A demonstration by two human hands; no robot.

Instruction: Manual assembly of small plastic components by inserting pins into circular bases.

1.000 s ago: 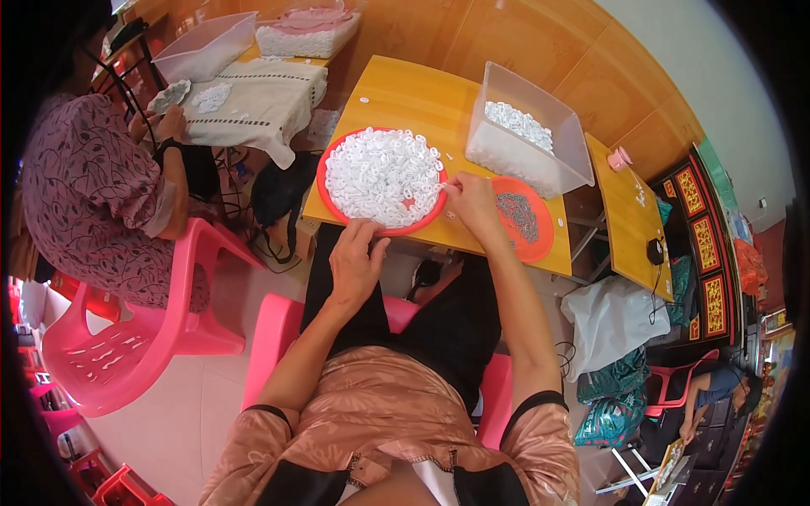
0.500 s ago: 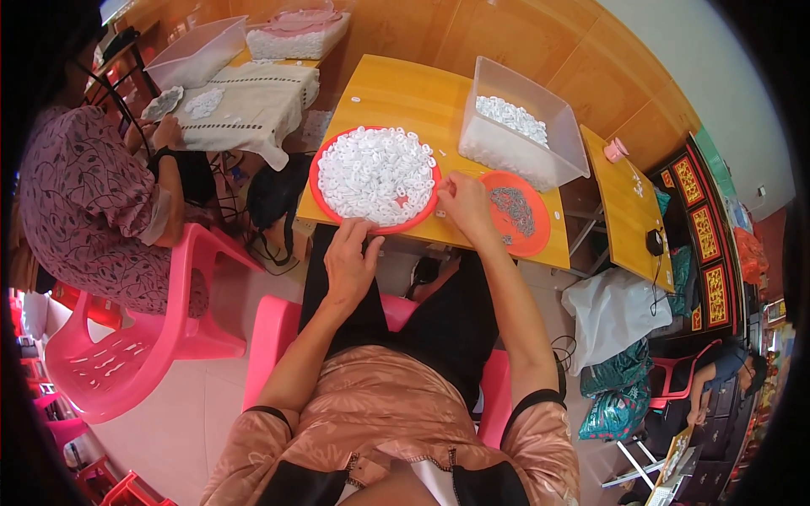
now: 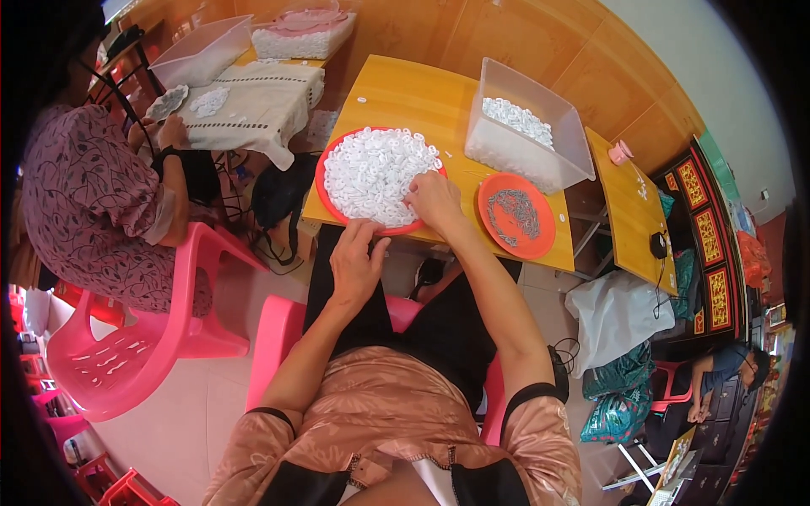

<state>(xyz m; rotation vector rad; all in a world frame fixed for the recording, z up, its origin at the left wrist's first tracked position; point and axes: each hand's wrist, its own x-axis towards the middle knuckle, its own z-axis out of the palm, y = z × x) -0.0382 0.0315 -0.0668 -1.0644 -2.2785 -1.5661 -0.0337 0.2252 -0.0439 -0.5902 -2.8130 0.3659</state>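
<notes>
White pieces (image 3: 369,173): lying jumbled, long axes pointing every way
Left hand (image 3: 356,260): touching red tray (image 3: 408,228) rim, six o'clock; grip apart
Right hand (image 3: 434,202): touching pieces, four o'clock; grip: can't tell

small white pieces (image 3: 371,173) | loosely heaped | round red tray (image 3: 321,187) | on table (image 3: 413,93)

The small pieces (image 3: 371,173) are white, their basin (image 3: 322,194) red; the plate (image 3: 531,244) is orange-red, its bits (image 3: 525,212) grey. The counter (image 3: 422,93) is yellow-brown. The copper shirt (image 3: 388,388) has a paler print and black cuffs (image 3: 536,391).
</notes>
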